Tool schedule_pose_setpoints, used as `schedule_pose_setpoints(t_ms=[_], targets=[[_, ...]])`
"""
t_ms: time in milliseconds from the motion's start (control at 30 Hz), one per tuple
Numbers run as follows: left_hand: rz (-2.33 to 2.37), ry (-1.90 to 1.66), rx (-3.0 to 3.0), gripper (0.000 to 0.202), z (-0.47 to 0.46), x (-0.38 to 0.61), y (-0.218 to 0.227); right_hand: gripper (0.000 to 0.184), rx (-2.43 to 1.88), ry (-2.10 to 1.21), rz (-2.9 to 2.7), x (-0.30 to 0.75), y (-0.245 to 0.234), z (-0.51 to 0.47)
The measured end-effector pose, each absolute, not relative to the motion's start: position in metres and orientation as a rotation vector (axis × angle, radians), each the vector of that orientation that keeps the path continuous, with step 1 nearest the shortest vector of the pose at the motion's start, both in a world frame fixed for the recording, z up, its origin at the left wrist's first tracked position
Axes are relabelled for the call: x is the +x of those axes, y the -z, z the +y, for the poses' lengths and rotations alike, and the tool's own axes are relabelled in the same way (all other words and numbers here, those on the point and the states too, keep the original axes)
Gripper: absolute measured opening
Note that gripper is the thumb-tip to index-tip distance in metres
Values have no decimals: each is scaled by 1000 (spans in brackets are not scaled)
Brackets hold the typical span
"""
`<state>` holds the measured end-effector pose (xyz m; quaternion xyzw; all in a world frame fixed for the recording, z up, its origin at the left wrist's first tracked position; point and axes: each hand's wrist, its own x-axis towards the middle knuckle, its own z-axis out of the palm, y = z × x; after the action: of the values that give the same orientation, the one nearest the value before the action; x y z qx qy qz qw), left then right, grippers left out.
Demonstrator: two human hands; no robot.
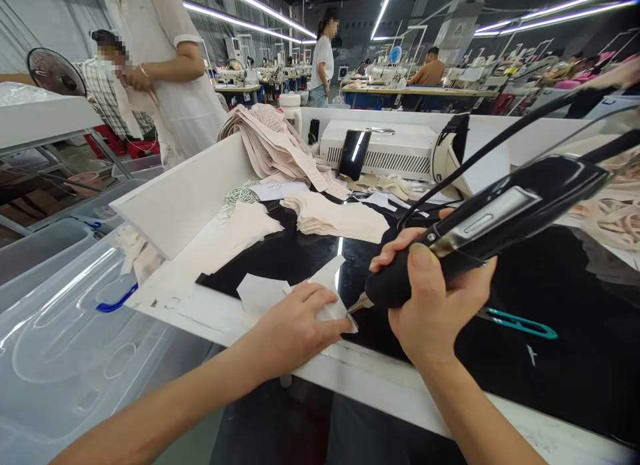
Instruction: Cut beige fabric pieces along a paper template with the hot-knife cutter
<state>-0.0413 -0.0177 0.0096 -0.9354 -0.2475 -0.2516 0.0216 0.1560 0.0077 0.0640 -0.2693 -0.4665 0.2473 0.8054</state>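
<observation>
My left hand [303, 322] presses a white cut piece [329, 273] onto the black sheet [565, 285], with thumb and fingers closed at its right edge. Whether the piece is paper or cloth I cannot tell. My right hand [440, 305] is wrapped round a thick black corded handheld tool [500, 208]. Its narrow metal tip [361, 303] meets the piece's edge beside my left fingertips. Another white piece [260, 293] lies partly under my left hand. Just beyond, a stack of cream fabric pieces [340, 220] rests on the sheet.
Behind stand a vented white box [400, 148] and a dark phone [355, 153]. Fabric strips [275, 145] heap at the back left, above a white board [185, 192]. Teal-handled tweezers [523, 323] lie right. A clear plastic bin [75, 332] stands left. A person in white [175, 85] stands nearby.
</observation>
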Motion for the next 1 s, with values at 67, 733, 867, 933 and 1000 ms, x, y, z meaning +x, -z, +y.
schedule_pose_setpoints(t_ms=[67,733,867,933,1000], targets=[[-765,781,-2904,25,-18,-41,-9,33,-573,-527,-1013,156,-65,9],[-906,775,-2862,28,-50,-31,-20,38,-571,-543,-1025,156,-62,7],[-805,796,-2889,28,-34,-33,-26,40,-582,-544,-1014,156,-61,5],[-750,769,-2951,26,-23,-35,-26,40,-609,-528,-1021,156,-61,5],[-728,745,-3004,22,-13,-38,-23,41,-629,-516,-1028,156,-61,5]])
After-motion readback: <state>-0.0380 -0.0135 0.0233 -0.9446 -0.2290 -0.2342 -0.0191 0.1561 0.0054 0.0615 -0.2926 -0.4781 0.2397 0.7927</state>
